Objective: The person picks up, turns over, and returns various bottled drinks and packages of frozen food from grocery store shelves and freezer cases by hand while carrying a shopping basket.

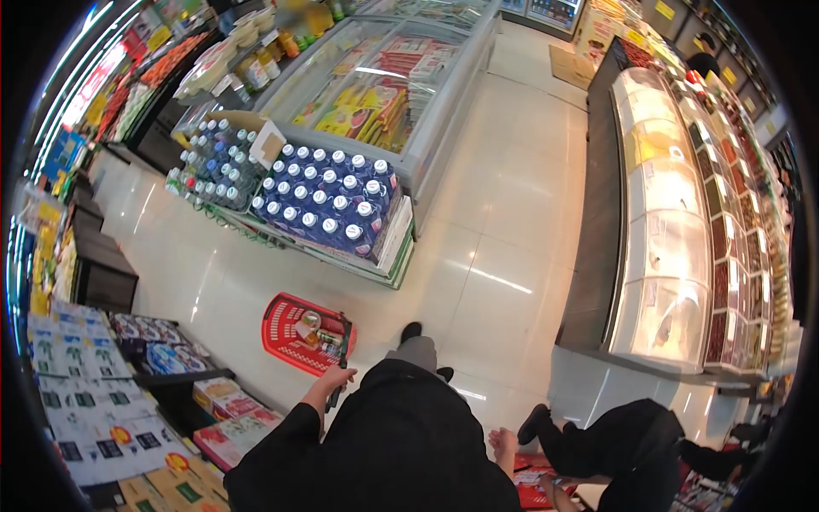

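My left hand (339, 377) is closed around the black handle (345, 348) of a red shopping basket (286, 348). The basket hangs or rolls low at my left; whether it touches the floor I cannot tell. In it lie a clear container with an orange-brown content (307, 326) and some small packages (329, 341), too small to name. My right hand (504, 442) hangs at my right side, fingers curled in, with nothing visible in it. Beyond the basket stands a stack of dark-blue bottles with white caps (328, 196).
Chest freezers (426, 128) run ahead. Lidded bulk bins (670, 247) line the right, with pale tiled floor (503, 213) between. Stacked boxes (111, 410) stand at the left. Close on my right is another person in black (631, 452), near a red basket (533, 482).
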Motion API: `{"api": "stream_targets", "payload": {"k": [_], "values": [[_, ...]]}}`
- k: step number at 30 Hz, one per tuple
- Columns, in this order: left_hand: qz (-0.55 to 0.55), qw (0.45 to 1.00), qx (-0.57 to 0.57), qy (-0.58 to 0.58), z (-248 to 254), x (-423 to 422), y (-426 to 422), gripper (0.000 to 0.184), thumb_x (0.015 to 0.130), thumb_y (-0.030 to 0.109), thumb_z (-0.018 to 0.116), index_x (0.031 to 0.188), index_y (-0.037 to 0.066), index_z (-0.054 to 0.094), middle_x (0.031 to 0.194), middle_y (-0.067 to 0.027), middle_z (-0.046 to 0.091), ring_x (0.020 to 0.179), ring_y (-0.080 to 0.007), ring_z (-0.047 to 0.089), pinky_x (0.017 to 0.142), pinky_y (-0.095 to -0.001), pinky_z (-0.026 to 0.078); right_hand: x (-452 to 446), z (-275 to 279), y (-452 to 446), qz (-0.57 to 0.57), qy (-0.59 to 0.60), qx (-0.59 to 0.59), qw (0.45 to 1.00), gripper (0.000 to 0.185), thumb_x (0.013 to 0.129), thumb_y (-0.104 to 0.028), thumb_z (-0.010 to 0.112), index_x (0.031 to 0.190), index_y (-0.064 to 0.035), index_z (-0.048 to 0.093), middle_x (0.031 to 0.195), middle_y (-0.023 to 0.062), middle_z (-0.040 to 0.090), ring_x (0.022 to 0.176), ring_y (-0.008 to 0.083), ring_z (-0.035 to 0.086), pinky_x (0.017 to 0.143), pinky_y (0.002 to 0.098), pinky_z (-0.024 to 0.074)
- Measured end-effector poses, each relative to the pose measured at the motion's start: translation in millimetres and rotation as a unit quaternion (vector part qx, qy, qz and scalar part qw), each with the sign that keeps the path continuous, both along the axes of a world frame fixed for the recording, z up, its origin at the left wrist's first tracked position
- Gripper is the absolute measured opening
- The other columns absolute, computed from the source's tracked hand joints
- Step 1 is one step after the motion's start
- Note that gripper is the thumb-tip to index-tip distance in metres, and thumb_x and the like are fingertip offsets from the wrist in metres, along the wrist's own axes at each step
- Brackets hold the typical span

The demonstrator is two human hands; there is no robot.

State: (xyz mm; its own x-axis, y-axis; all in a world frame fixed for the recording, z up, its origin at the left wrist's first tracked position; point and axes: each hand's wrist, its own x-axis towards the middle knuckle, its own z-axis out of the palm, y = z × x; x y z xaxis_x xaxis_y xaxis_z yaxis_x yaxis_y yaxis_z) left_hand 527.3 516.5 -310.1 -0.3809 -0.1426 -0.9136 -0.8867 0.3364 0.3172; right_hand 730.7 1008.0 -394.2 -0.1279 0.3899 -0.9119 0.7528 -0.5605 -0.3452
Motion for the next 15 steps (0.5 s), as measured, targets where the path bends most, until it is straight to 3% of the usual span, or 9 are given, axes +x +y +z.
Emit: {"api": "stream_targets", "payload": {"k": [5, 10, 13, 14, 15], "values": [[-0.037, 0.999, 0.032, -0.020, 0.9, -26.3, 41.4, 0.032, 0.081, 0.029, 0.062, 0.068, 0.000, 0.061, 0.047, -0.0054, 0.048, 0.038, -0.0163, 0.047, 0.039, -0.0318, 0.035, -77.7, 3.7, 7.8, 0.118, -0.004, -0.018, 0.993, 0.027, 0.087, -0.015, 0.046, 0.109, -0.0011, 0.054, 0.086, 0.0144, 0.065, 0.072, 0.0240, 0.063, 0.064, 0.0361, 0.0500], [0.043, 0.997, 0.064, -0.005, 10.3, -82.4, 86.8, 0.032, 0.085, 0.026, 0.059, 0.064, 0.003, 0.055, 0.042, -0.0029, 0.041, 0.035, -0.0146, 0.040, 0.037, -0.0307, 0.030, -150.9, 28.2, 39.3, 0.306, 0.066, 0.036, 0.949, 0.030, 0.086, -0.016, 0.049, 0.111, 0.0001, 0.054, 0.086, 0.0134, 0.065, 0.069, 0.0232, 0.062, 0.065, 0.0352, 0.0496], [0.096, 0.989, 0.113, 0.024, 3.3, -111.1, 104.7, 0.033, 0.085, 0.027, 0.059, 0.063, 0.003, 0.053, 0.040, -0.0024, 0.038, 0.033, -0.0150, 0.037, 0.036, -0.0312, 0.029, -180.1, 50.3, 63.3, 0.313, 0.100, 0.049, 0.943, 0.024, 0.084, -0.018, 0.053, 0.085, 0.0026, 0.065, 0.069, 0.0046, 0.060, 0.066, 0.0139, 0.056, 0.060, 0.0275, 0.0448], [0.111, 0.987, 0.112, 0.020, 1.1, -126.3, 111.8, 0.033, 0.085, 0.027, 0.059, 0.063, 0.003, 0.053, 0.040, -0.0023, 0.038, 0.033, -0.0148, 0.037, 0.036, -0.0310, 0.029, -192.9, 65.7, 66.1, 0.343, 0.148, 0.116, 0.920, 0.025, 0.081, -0.018, 0.055, 0.072, 0.0028, 0.064, 0.064, 0.0010, 0.054, 0.066, 0.0103, 0.053, 0.058, 0.0256, 0.0426], [0.128, 0.985, 0.112, 0.012, -1.4, -136.2, 120.3, 0.033, 0.085, 0.027, 0.059, 0.063, 0.003, 0.053, 0.040, -0.0023, 0.038, 0.033, -0.0145, 0.037, 0.036, -0.0308, 0.029, -207.0, 66.4, 76.5, 0.353, 0.146, 0.120, 0.916, 0.025, 0.081, -0.018, 0.055, 0.072, 0.0028, 0.064, 0.064, 0.0010, 0.054, 0.066, 0.0103, 0.053, 0.058, 0.0256, 0.0426]]}}
